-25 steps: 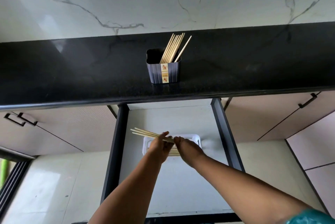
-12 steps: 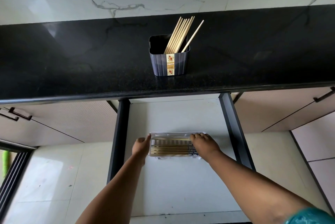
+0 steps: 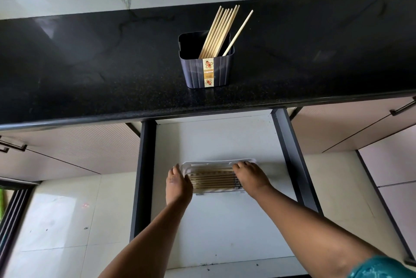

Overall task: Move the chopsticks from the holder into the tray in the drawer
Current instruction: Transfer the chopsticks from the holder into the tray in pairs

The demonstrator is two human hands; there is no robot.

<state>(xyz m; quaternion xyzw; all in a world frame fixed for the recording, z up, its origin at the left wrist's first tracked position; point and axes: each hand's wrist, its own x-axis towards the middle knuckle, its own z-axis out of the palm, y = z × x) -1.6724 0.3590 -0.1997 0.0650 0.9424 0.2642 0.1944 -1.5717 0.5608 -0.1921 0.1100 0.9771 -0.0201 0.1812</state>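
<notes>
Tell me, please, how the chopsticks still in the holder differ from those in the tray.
The chopsticks in the holder stand tilted, fanned, one apart; the chopsticks in the tray lie flat, side by side. The first are untouched; the left hand and right hand bracket the second. Both look pale wood.

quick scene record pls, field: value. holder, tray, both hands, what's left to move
holder: dark holder, upright on black countertop
in holder: chopsticks, leaning right
tray: white tray on floor of open drawer
in tray: chopsticks in tray, flat, side by side
left hand: at tray's left end, open
right hand: on tray's right end, grip unclear
left to move: the holder's bundle
</notes>
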